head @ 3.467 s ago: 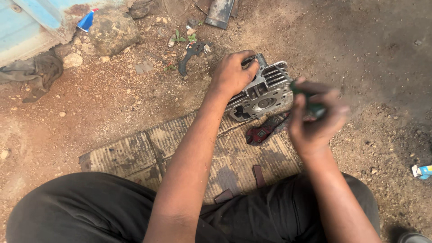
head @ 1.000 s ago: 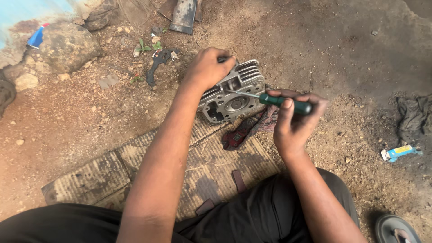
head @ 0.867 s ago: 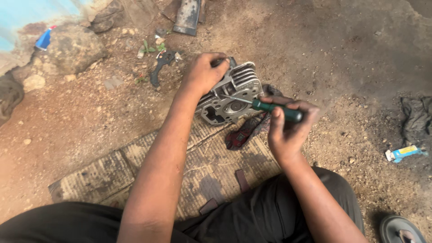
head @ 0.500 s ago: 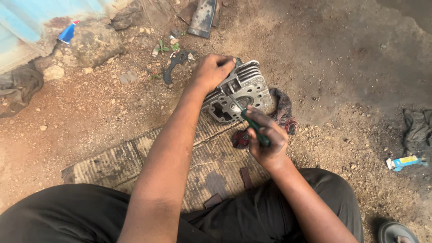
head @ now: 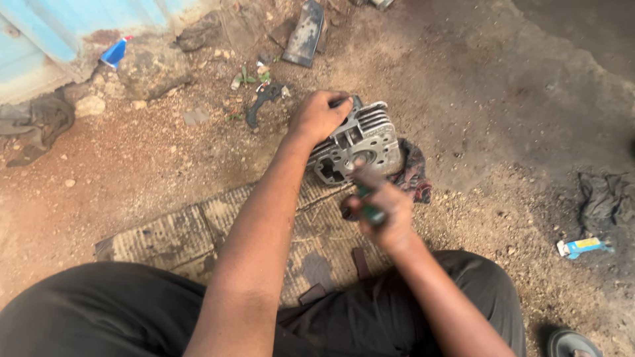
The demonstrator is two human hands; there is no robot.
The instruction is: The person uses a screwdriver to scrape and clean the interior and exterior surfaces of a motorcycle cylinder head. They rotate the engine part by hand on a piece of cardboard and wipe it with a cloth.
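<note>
The left hand [head: 319,116] has its grip closed over the top edge of a finned metal cylinder head [head: 360,142], which stands tilted at the far edge of a worn woven mat [head: 198,228] on the dirt ground. The right hand [head: 383,208], blurred, is wrapped tight around a green-handled screwdriver [head: 370,210] just in front of the head's face, hiding its tip. A dark red rag [head: 411,173] lies beside the head, with a black bracket [head: 263,100], a rock [head: 151,66] and a blue-and-white tube [head: 582,246] farther off.
</note>
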